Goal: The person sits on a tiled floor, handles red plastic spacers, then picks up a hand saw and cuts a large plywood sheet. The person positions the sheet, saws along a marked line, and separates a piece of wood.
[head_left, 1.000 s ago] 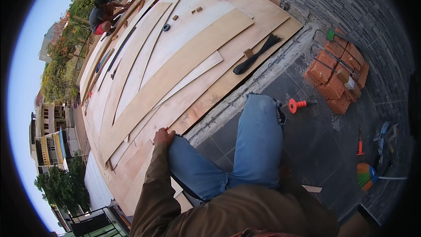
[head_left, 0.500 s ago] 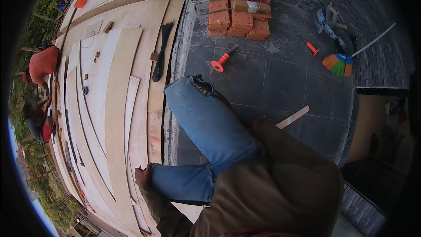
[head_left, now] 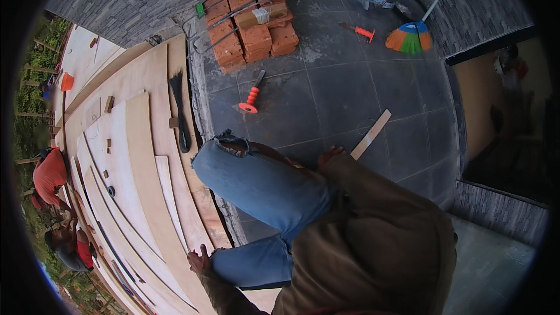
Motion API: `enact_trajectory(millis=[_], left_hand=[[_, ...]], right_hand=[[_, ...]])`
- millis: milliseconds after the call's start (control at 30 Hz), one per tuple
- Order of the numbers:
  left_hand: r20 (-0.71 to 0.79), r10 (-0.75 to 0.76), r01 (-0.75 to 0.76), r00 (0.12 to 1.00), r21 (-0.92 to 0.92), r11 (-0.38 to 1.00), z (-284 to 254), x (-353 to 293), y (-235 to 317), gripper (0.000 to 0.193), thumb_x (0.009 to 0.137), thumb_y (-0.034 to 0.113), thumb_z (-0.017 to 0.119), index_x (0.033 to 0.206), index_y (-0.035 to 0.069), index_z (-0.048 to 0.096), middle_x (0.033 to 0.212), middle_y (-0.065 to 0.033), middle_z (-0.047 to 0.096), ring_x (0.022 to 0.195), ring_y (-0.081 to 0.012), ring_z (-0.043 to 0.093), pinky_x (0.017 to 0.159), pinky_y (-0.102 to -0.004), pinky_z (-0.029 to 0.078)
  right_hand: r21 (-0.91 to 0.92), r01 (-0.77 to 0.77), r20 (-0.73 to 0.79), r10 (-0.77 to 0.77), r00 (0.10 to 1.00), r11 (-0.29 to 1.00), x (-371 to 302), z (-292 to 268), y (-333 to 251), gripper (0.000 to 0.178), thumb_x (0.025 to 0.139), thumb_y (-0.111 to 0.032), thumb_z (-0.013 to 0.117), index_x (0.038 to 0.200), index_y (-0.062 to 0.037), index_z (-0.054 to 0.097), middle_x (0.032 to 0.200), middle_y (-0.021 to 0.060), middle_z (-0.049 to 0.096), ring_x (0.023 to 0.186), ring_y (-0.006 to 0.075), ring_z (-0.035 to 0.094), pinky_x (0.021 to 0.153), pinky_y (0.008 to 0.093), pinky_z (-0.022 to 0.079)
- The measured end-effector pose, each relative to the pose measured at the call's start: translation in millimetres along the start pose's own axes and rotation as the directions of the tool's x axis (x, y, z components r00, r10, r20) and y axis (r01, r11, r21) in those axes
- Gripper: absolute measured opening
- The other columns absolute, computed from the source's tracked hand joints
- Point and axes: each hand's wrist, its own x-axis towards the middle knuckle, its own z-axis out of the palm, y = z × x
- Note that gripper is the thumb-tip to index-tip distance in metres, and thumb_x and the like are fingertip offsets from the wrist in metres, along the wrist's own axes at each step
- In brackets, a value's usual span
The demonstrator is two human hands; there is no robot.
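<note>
My left hand [head_left: 200,261] rests beside my bent left knee at the edge of the pale plywood sheets [head_left: 201,221]. Its fingers are apart, and a small red spot I cannot make out shows at the fingertips. Low over the dark tiled floor, my right hand [head_left: 331,155] pokes from a brown sleeve, fingers spread and partly hidden by the cuff. Just beyond it lies a short pale wood strip [head_left: 371,134]. A chisel with a ribbed red handguard [head_left: 251,100] lies on the tiles past my raised knee.
A stack of orange bricks [head_left: 255,38] stands against the stone wall. A second red-handled tool [head_left: 364,32] and a colourful broom [head_left: 410,38] are farther right. Black wire bundle [head_left: 179,114] lies on the plywood. Two people in red [head_left: 51,175] crouch at the far left.
My view has turned, so the bricks, chisel and broom appear farther left. My left hand's fingers look more spread, and more of my right hand shows by the wood strip.
</note>
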Motion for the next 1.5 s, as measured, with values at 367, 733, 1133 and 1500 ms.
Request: enact_trajectory(millis=[367, 733, 1133, 1500], left_hand=[[0.228, 0.473, 0.422, 0.851, -0.833, -0.358, -28.7, 58.7, 151.6, 0.015, 0.098, 0.023, 0.049, 0.105, 0.011, 0.054, 0.08, -0.0037, 0.053, 0.069, -0.0192, 0.05, 0.064, -0.0346, 0.043], [-0.03, 0.657, 0.443, 0.753, -0.716, -0.54, -75.1, 19.0, 250.1, 0.024, 0.107, 0.016, 0.046, 0.124, 0.002, 0.053, 0.13, -0.0184, 0.06, 0.123, -0.0388, 0.06, 0.109, -0.0568, 0.047], [0.146, 0.573, 0.475, 0.806, -0.737, -0.481, -12.5, 100.1, 179.8, 0.024, 0.1, 0.015, 0.064, 0.118, 0.001, 0.058, 0.11, -0.0151, 0.066, 0.107, -0.0293, 0.066, 0.107, -0.048, 0.052], [0.291, 0.24, 0.304, 0.926, -0.953, -0.016, 27.7, 101.2, 132.0, 0.021, 0.1, 0.026, 0.063, 0.112, 0.011, 0.056, 0.096, -0.0045, 0.058, 0.087, -0.0213, 0.057, 0.076, -0.0398, 0.052]], right_hand=[[-0.257, 0.049, -0.084, -0.073, 0.994, 0.965, 26.5, 23.7, -2.0, 0.073, 0.096, -0.037, 0.061, 0.15, 0.0058, 0.036, 0.157, 0.0363, 0.025, 0.143, 0.0564, 0.027, 0.114, 0.0652, 0.03], [-0.086, 0.229, -0.218, -0.242, 0.945, 0.97, 8.7, 16.6, 35.3, 0.054, 0.097, -0.034, 0.063, 0.132, 0.0045, 0.051, 0.134, 0.0265, 0.047, 0.121, 0.0421, 0.046, 0.102, 0.053, 0.04], [0.551, 0.72, -0.598, -0.401, 0.694, 0.423, -6.8, -32.5, 85.9, 0.038, 0.097, -0.031, 0.065, 0.113, 0.0031, 0.067, 0.108, 0.0158, 0.07, 0.096, 0.0264, 0.066, 0.089, 0.0396, 0.052], [0.5, 0.784, -0.815, -0.107, 0.569, 0.368, 116.9, -242.2, 20.1, 0.027, 0.096, -0.024, 0.067, 0.109, 0.0003, 0.069, 0.096, 0.0148, 0.073, 0.091, 0.0259, 0.071, 0.081, 0.0385, 0.055]])
